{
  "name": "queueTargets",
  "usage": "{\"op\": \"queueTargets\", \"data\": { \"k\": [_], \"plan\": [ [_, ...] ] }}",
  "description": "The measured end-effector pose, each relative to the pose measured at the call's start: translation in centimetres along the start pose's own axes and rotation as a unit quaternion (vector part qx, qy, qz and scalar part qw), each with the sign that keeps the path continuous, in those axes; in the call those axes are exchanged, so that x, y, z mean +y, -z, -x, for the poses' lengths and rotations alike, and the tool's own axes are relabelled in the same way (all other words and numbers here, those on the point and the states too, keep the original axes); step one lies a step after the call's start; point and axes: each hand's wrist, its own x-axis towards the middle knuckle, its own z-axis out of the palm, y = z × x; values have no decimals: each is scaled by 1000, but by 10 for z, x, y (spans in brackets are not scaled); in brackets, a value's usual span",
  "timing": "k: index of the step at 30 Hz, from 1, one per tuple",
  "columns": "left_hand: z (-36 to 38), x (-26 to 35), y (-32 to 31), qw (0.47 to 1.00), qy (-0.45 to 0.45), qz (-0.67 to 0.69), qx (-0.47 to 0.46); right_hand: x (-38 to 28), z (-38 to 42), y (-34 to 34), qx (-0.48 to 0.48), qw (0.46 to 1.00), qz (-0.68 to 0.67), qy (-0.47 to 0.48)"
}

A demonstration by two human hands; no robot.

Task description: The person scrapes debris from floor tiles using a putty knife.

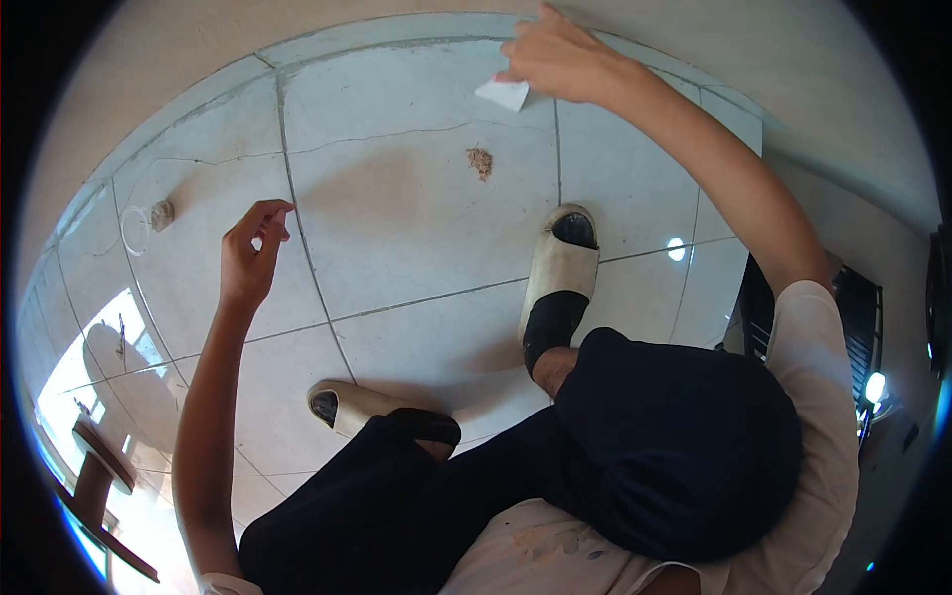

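My right hand (555, 58) reaches to the top of the view, beside the base of the wall, with its fingers bent round a small white piece (508, 94) that looks like paper or cloth. Below and to the left of it, a small pile of brown debris (480, 164) lies on the tiled floor (416, 228). My left hand (256, 248) hangs over the floor at the left, its fingers curled in and pressed together. Whether anything is inside those fingers is too small to tell.
A clear round object (136, 230) and a small greyish lump (162, 214) are on the floor at the left. My sandalled feet (563, 268) stand on the tiles. Dark slatted furniture (855, 317) is at the right, a brown wooden piece (94, 481) at the lower left.
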Motion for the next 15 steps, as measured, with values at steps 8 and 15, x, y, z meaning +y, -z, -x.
{"op": "queueTargets", "data": {
  "k": [8, 15],
  "plan": [
    [20, -15, 7, 1000, 17, -10, 5, -10, -27, 0, 20, 998, -50, 46],
    [25, -19, 13, 1000, 4, -30, -4, -44, -37, 25, 73, 977, 88, 177]
  ]
}}
